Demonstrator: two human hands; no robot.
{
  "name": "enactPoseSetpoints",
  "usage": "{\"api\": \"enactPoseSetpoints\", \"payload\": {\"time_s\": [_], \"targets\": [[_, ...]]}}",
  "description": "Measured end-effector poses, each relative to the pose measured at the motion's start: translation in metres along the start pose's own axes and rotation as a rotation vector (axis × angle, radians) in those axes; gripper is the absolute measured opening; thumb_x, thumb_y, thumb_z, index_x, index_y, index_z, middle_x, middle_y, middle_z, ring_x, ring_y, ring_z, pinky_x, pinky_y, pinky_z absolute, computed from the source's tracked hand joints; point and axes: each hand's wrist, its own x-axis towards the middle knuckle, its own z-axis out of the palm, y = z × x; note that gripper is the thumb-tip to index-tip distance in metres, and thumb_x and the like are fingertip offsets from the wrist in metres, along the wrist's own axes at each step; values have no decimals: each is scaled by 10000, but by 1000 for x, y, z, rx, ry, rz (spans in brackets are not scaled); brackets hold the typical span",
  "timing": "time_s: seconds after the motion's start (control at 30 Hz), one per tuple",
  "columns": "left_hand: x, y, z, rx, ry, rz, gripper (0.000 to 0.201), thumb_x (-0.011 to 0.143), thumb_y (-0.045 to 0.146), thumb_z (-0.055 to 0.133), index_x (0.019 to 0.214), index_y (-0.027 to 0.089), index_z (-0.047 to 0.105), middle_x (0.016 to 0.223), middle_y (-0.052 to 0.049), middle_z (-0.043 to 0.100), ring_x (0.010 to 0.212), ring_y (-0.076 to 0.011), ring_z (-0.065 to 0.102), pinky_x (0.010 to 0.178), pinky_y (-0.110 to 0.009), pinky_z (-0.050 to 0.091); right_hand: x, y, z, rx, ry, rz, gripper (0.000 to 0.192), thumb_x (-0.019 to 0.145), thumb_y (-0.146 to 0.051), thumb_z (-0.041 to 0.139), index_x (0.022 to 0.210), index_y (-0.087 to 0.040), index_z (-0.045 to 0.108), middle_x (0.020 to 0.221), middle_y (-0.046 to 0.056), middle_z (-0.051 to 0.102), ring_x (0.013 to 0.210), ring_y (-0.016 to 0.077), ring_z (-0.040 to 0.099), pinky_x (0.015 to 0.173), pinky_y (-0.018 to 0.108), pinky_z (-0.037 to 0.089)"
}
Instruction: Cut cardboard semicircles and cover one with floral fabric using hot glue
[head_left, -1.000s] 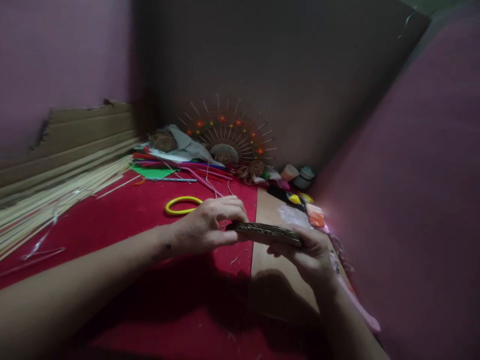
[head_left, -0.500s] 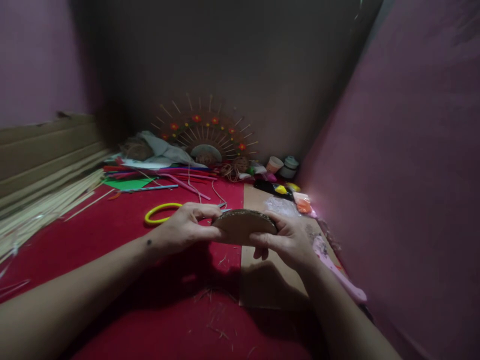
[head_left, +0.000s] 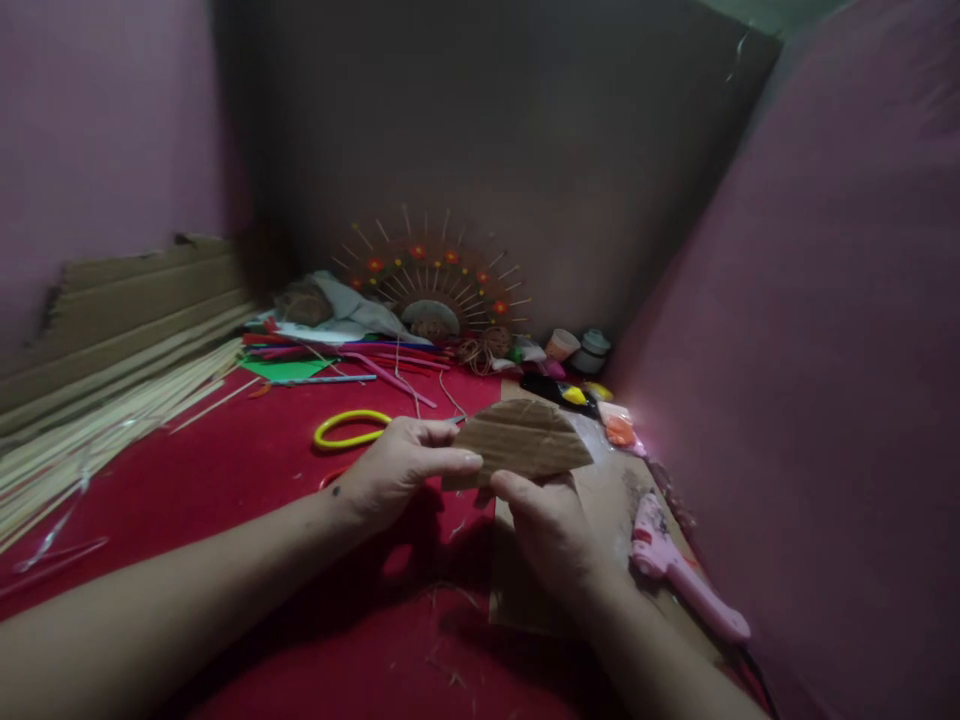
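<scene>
Both hands pinched one half-round corrugated cardboard piece (head_left: 517,440), held up over the red cloth (head_left: 247,470).

It looked light and stiff but easy to crease, so the edges were the place to grip: left hand (head_left: 397,465) on its left edge, right hand (head_left: 547,525) underneath. Counted one pink glue gun (head_left: 679,570), one yellow ring (head_left: 351,428).

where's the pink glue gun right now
In the head view the pink glue gun lies low on the right, on the cardboard sheet, just right of the right hand that holds the cardboard piece.
</scene>
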Motion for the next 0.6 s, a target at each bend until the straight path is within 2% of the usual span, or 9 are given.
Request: {"api": "enactPoseSetpoints", "payload": {"time_s": [0.07, 0.13, 0.23, 0.3, 0.37, 0.43, 0.5, 0.6], "targets": [[-4, -1, 6, 52, -3, 6, 171, 659, 288, 747, 743, 140, 739, 697, -43, 695, 653, -151, 592, 646, -251, 462, -1, 2, 6, 35, 68, 6, 253, 711, -205, 734, 963, -222, 743, 810, 16, 735, 735, 203, 649, 690, 335, 532], [-6, -2, 11, 114, -9, 38, 191, 692, 315, 713, 741, 131, 707, 722, -61, 697, 677, -161, 607, 655, -258, 467, 0, 3, 8, 90, 135, 46, 264, 686, -205, 748, 950, -211, 742, 797, 16, 735, 707, 198, 650, 628, 317, 528], [-3, 4, 8, 410, -52, 124, 281, 801, 400, 569, 849, 137, 654, 831, -93, 716, 763, -189, 654, 709, -291, 510, 4, 4, 5, 159, 205, 99, 308, 628, -192, 774, 933, -204, 733, 767, 10, 739, 653, 180, 648, 538, 280, 526], [2, 13, -5, 683, -69, 160, 311, 855, 397, 461, 949, 150, 624, 915, -93, 719, 842, -195, 668, 755, -301, 526, 7, 3, 1, 218, 235, 93, 336, 604, -185, 779, 934, -213, 722, 748, -6, 740, 639, 163, 656, 542, 262, 550], [7, 22, -25, 896, -29, 154, 295, 850, 364, 466, 1007, 165, 615, 1011, -91, 706, 930, -211, 657, 827, -326, 518, 10, 2, -5, 289, 248, 75, 348, 592, -181, 788, 929, -226, 714, 740, -24, 743, 658, 154, 679, 597, 262, 585], [11, 26, -49, 1164, 96, 104, 281, 788, 346, 547, 961, 136, 615, 1023, -154, 675, 977, -299, 625, 875, -432, 487, 12, 1, -11, 347, 239, 75, 322, 597, -181, 801, 902, -227, 712, 743, -28, 753, 698, 158, 706, 632, 268, 601], [13, 22, -70, 1348, 158, 38, 227, 730, 278, 599, 891, 119, 616, 1044, -214, 649, 1035, -372, 587, 907, -502, 448, 13, 0, -16, 391, 222, 100, 271, 609, -177, 811, 859, -217, 713, 768, -17, 770, 717, 161, 721, 631, 266, 604], [13, 8, -87, 1514, 161, -52, 182, 754, 208, 561, 912, 133, 609, 1004, -202, 658, 972, -357, 609, 838, -461, 464, 13, -3, -19, 449, 199, 148, 214, 622, -170, 821, 804, -204, 715, 788, -4, 787, 717, 162, 734, 634, 271, 609]]}}
